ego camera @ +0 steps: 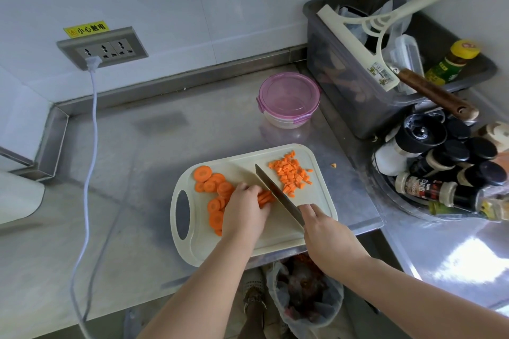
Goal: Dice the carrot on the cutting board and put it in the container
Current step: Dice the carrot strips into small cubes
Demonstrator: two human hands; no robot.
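Under left hand (243, 209), carrot strips (265, 197) half hidden; right hand (327, 237) hides knife (278, 195) handle.

Steel counter (137, 159) set into a wall corner.
A pale cutting board (198, 245) lies at its front edge. Behind the board stands a pink-lidded container (289, 99), with a grey bin (344, 96) just right of it. A round tray (385, 192) of spice bottles sits far right. One carrot scrap (333, 165) lies beside the board, and a white cable (91, 159) crosses the left side.
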